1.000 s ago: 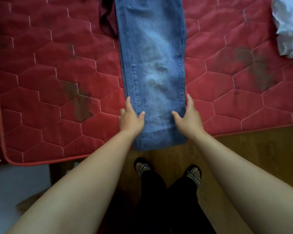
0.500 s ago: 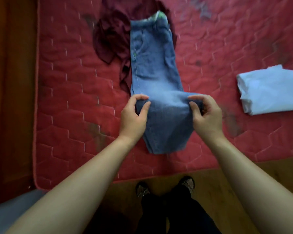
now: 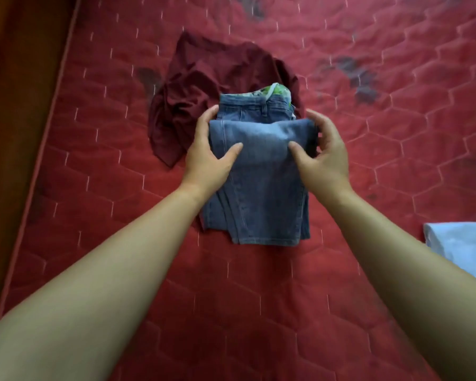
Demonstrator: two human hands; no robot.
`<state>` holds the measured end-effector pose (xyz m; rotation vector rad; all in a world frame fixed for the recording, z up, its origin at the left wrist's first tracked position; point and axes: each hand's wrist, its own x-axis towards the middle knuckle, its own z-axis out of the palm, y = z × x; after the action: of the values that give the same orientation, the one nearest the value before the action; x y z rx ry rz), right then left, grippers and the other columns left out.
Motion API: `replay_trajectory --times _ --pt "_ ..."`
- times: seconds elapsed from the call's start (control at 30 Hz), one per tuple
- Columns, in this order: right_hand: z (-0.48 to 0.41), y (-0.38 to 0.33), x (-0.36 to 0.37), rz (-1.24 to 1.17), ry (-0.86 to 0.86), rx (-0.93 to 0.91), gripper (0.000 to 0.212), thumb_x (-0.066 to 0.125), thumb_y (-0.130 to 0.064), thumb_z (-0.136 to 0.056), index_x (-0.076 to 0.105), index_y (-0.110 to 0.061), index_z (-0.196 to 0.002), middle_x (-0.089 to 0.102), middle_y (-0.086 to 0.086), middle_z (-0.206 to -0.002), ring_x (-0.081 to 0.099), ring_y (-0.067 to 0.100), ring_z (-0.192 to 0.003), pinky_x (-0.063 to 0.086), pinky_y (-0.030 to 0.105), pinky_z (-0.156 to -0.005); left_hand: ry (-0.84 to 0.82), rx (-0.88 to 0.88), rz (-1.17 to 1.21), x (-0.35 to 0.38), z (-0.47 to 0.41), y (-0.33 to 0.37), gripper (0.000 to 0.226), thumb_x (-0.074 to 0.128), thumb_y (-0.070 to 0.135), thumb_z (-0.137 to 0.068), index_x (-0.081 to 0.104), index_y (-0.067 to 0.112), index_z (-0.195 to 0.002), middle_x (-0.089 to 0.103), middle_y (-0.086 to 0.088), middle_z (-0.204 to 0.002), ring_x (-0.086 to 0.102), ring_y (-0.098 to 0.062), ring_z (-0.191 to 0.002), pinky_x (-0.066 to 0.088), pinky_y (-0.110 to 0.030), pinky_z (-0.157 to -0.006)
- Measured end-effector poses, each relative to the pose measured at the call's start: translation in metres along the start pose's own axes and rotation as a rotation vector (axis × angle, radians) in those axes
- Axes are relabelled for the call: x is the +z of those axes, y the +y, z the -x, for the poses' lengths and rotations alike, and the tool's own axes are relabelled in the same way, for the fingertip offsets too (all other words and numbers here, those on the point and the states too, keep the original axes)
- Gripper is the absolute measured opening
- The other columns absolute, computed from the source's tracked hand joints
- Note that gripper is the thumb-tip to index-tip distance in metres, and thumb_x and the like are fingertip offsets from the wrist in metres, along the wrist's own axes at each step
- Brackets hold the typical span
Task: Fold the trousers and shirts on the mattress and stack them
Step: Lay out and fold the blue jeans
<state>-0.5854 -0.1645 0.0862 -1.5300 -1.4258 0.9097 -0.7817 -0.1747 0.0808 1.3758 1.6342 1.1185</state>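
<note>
Head view looks down on faded blue denim jeans (image 3: 261, 193) folded into a thick rectangle near the middle of the red mattress (image 3: 259, 298), quilted in hexagons. The left hand (image 3: 206, 158) and right hand (image 3: 322, 158) each grip the doubled-over top layer, thumbs on top, fingers curled round its side edges. A crumpled maroon shirt (image 3: 198, 86) lies partly under the waistband. Pale blue folded cloth (image 3: 462, 246) sits at the right edge.

Faded matt denim jeans (image 3: 259, 171) – quilted, stitched red cloth mattress (image 3: 368, 160) – soft maroon cloth shirt (image 3: 204, 78)
</note>
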Motion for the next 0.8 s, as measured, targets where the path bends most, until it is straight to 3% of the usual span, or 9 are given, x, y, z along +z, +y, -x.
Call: replay_trajectory --times 0.07,0.1,0.2,0.3,0.43,0.53,0.6,0.67,0.8 --pt "-0.028 0.016 0.018 0.04 -0.128 0.097 0.07 0.067 -0.019 -0.083 0.03 -0.018 -0.143 0.038 0.0 -0.145 0.035 0.009 -0.132 0.026 0.016 -0.107 -0.028 -0.06 -0.078 0.01 -0.026 -0.019 0.075 0.072 0.018 -0.078 0.03 0.022 -0.14 0.042 0.002 -0.137 0.04 -0.009 -0.127 0.029 -0.007 -0.103" --pt "-0.035 0.027 0.025 0.08 -0.215 0.153 0.077 0.064 -0.022 -0.086 0.018 -0.018 -0.148 0.028 0.002 -0.152 0.027 0.011 -0.138 0.021 0.018 -0.109 -0.058 -0.132 -0.107 0.016 -0.032 -0.032 0.079 0.072 0.017 -0.08 0.025 0.017 -0.143 0.038 -0.001 -0.141 0.037 -0.01 -0.129 0.027 -0.006 -0.102" --pt "-0.033 0.067 0.039 0.229 -0.37 0.281 0.084 0.057 -0.025 -0.091 -0.003 -0.024 -0.15 0.027 0.005 -0.153 0.031 0.021 -0.138 0.028 0.029 -0.109 -0.176 -0.334 -0.209 0.032 -0.028 -0.075 0.083 0.067 0.019 -0.085 0.013 0.014 -0.147 0.033 -0.011 -0.147 0.037 -0.022 -0.133 0.029 -0.026 -0.109" --pt "-0.022 0.098 0.05 0.23 -0.268 0.336 0.074 0.054 -0.03 -0.092 0.008 -0.025 -0.15 0.044 0.005 -0.144 0.045 0.021 -0.129 0.036 0.034 -0.106 -0.157 -0.373 -0.213 0.042 -0.021 -0.105 0.076 0.062 0.028 -0.088 0.013 0.024 -0.146 0.036 -0.006 -0.147 0.039 -0.021 -0.131 0.03 -0.025 -0.104" --pt "-0.031 0.112 0.067 0.12 -0.086 0.325 0.042 0.059 -0.033 -0.089 0.046 -0.02 -0.127 0.062 -0.008 -0.116 0.057 0.006 -0.105 0.037 0.001 -0.078 -0.008 -0.267 -0.152 0.047 -0.05 -0.111 0.061 0.061 0.024 -0.09 0.032 0.016 -0.143 0.04 -0.003 -0.146 0.038 -0.015 -0.133 0.029 -0.032 -0.112" --pt "-0.052 0.101 0.07 0.033 -0.044 0.265 0.012 0.06 -0.016 -0.088 0.056 -0.018 -0.099 0.066 -0.004 -0.09 0.061 0.01 -0.084 0.051 0.027 -0.078 0.005 -0.13 -0.151 0.046 -0.079 -0.098 0.054 0.062 0.008 -0.087 0.043 0.007 -0.137 0.047 -0.005 -0.14 0.042 -0.013 -0.129 0.03 -0.02 -0.11" --pt "-0.076 0.088 0.068 -0.035 0.067 0.201 0.012 0.06 -0.008 -0.085 0.057 -0.014 -0.095 0.064 -0.005 -0.084 0.059 0.007 -0.077 0.05 0.029 -0.075 0.024 -0.029 -0.121 0.045 -0.101 -0.084 0.056 0.063 0.007 -0.084 0.043 0.009 -0.137 0.047 -0.002 -0.139 0.042 -0.01 -0.129 0.028 -0.014 -0.109" --pt "-0.104 0.073 0.064 -0.086 0.16 0.145 0.018 0.059 -0.009 -0.083 0.056 -0.018 -0.099 0.063 -0.009 -0.086 0.06 0.006 -0.08 0.049 0.026 -0.077 0.03 0.003 -0.042 0.045 -0.126 -0.073 0.065 0.063 0.013 -0.083 0.035 0.015 -0.141 0.042 0.003 -0.141 0.04 -0.013 -0.132 0.029 -0.023 -0.112" --pt "-0.123 0.075 0.066 0.073 0.006 0.323 0.042 0.06 -0.026 -0.088 0.045 -0.011 -0.125 0.06 -0.003 -0.112 0.058 0.015 -0.105 0.044 0.024 -0.086 -0.104 -0.234 -0.033 0.052 -0.139 -0.082 0.082 0.064 0.015 -0.085 0.011 0.019 -0.148 0.04 -0.012 -0.143 0.046 -0.027 -0.128 0.037 -0.042 -0.108"
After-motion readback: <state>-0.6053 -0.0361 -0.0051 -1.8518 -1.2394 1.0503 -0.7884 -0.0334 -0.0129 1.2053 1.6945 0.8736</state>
